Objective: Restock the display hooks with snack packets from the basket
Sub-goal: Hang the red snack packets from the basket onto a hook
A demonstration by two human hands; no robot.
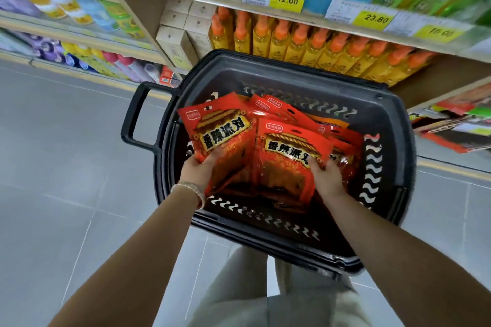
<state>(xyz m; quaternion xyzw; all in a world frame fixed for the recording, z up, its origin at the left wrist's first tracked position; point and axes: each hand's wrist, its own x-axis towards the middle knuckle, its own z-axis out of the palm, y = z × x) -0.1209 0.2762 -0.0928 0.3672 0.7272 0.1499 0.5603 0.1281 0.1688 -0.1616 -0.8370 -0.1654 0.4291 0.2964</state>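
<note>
A black plastic basket (pixel 385 125) stands on the floor in front of me, holding several red snack packets with yellow lettering. My left hand (pixel 202 168) grips the lower edge of one red packet (pixel 220 130), tilted up at the basket's left side. My right hand (pixel 328 175) holds a second red packet (pixel 289 151) by its right edge, over the pile. More red packets (pixel 342 138) lie underneath, partly hidden. No display hooks are in sight.
Shop shelves run behind the basket: yellow bottles with orange caps (pixel 318 45), beige boxes (pixel 180 34), yellow price tags (pixel 285 0) on the shelf edge. The basket's handle (pixel 135 117) sticks out left. Grey tiled floor (pixel 66 167) spreads to the left.
</note>
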